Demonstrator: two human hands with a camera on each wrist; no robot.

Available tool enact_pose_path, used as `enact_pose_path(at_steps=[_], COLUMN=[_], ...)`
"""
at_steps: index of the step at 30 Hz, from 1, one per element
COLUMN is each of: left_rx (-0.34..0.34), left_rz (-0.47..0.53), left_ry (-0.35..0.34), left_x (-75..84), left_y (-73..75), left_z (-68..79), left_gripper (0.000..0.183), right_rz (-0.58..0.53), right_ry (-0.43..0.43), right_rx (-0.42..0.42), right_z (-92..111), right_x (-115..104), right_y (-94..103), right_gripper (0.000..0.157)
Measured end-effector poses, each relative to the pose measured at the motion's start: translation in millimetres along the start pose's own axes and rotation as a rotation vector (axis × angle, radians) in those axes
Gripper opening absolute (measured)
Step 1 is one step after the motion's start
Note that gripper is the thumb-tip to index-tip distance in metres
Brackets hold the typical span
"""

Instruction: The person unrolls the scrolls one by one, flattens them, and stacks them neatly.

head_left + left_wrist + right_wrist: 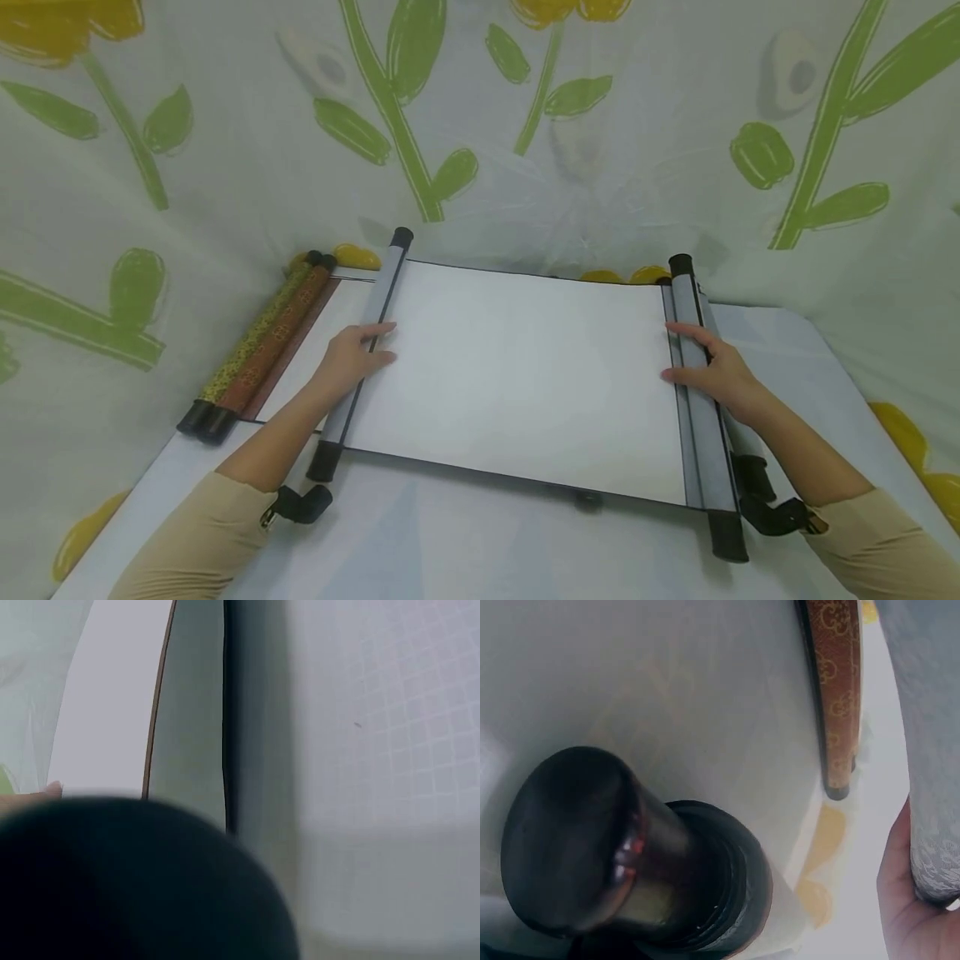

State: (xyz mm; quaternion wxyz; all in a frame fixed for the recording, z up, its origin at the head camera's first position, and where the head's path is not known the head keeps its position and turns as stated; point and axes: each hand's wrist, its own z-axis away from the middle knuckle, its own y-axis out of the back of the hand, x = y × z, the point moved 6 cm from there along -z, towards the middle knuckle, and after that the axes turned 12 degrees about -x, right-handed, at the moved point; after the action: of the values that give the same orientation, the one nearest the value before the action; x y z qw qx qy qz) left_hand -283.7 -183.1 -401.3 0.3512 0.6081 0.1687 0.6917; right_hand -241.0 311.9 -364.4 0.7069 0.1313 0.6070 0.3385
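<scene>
**Left hand (348,358) and right hand (722,372) grip an unrolled scroll (510,375)**

The left hand curls thumb and fingers over the grey left roller (385,287); the right hand holds the thicker grey right roller (705,433) the same way. Between them the scroll's white face lies spread across the middle of the table (465,542). Another black-capped end (752,477) shows beside the right roller. Past the left roller, a second white sheet (311,337) shows part of its surface, then a brown patterned roll (272,343) and a yellow one (247,337), side by side. Leaf-printed cloth (247,175) hangs behind.
</scene>
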Motion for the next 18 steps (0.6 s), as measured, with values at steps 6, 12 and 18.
enact_pose_path(at_steps=[6, 12, 18], left_rx=[-0.007, 0.007, 0.023], left_rz=[0.004, -0.015, -0.045], left_ry=[-0.006, -0.029, -0.051], left_x=[1.0, 0.6, -1.5], left_y=[3.8, 5.0, 9.1], left_z=[2.4, 0.4, 0.6], left_gripper=[0.05, 0.044, 0.041], right_rz=[0.014, 0.004, 0.008], right_ry=[0.001, 0.02, 0.027], right_rx=[0.001, 0.006, 0.002], right_z=[-0.1, 0.2, -1.3], right_x=[-0.4, 0.3, 6.0], right_y=[-0.4, 1.8, 3.2], right_gripper=[0.085, 0.082, 0.071])
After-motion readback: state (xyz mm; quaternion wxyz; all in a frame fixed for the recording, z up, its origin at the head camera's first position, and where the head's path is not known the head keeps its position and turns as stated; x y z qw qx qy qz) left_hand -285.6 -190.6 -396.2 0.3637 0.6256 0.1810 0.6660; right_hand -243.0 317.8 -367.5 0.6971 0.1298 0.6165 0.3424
